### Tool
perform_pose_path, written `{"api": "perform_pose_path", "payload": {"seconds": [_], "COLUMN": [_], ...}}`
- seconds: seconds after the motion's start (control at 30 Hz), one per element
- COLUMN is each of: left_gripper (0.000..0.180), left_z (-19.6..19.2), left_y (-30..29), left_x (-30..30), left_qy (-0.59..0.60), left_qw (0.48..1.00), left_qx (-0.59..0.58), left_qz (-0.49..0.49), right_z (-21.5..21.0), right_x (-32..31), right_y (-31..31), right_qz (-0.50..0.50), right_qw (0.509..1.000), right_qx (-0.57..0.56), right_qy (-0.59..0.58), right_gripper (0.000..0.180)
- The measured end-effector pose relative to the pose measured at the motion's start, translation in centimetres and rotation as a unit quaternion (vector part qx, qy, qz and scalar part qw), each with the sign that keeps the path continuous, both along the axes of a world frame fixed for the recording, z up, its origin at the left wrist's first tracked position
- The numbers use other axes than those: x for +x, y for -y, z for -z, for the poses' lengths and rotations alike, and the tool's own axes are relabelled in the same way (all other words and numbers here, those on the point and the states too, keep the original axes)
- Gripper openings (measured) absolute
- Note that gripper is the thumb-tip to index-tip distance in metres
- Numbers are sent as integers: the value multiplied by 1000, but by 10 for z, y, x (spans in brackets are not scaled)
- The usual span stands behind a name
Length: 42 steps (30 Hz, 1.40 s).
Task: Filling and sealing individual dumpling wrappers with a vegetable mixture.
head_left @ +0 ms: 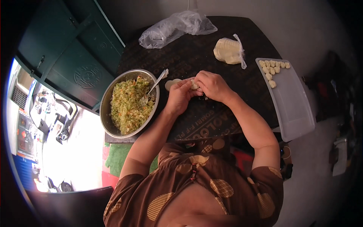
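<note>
Both hands meet at the middle of the frame over the dark desk (211,113). The left hand (180,94) and the right hand (212,86) press together around a small pale dumpling (194,84), each grip clenched on it from its own side, probably pinching its edge shut.

Just left of the hands lies a flat round wrapper (172,84), close by for the picking. The metal bowl (109,94) of chopped green and orange filling sits at centre left, a spoon (154,86) leaning in it with its handle toward the hands.

At the right, the white tray (297,113) overhangs the desk edge; finished dumplings (273,70) crowd its upper corner, the rest bare. A wrapper stack in plastic (228,50) and a crumpled clear bag (174,26) lie toward the top, with open desk between.
</note>
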State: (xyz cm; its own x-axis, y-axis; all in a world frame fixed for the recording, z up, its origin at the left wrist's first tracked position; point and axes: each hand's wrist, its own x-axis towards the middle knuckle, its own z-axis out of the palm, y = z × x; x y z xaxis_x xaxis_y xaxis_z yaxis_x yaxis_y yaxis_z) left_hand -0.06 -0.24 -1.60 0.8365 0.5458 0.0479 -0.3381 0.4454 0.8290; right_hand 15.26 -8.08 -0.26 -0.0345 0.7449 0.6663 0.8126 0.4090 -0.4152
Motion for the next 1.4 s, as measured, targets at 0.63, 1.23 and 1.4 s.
{"api": "perform_pose_path", "payload": {"seconds": [0.63, 1.23, 1.4], "left_gripper": [29, 28, 28], "left_z": [-3, 1, 2], "left_y": [-5, -7, -10], "left_x": [2, 0, -4], "left_qy": [-18, -39, -37], "left_qw": [1000, 999, 999], "left_qx": [-19, 10, 6], "left_qz": [5, -29, -29], "right_z": [-12, -13, -15], "right_x": [4, 0, -1], "right_y": [3, 3, 4], "right_qz": [-5, -1, -23], "right_qw": [998, 987, 989], "right_qx": [54, 64, 53], "right_qy": [33, 148, 135], "right_gripper": [11, 8, 7]}}
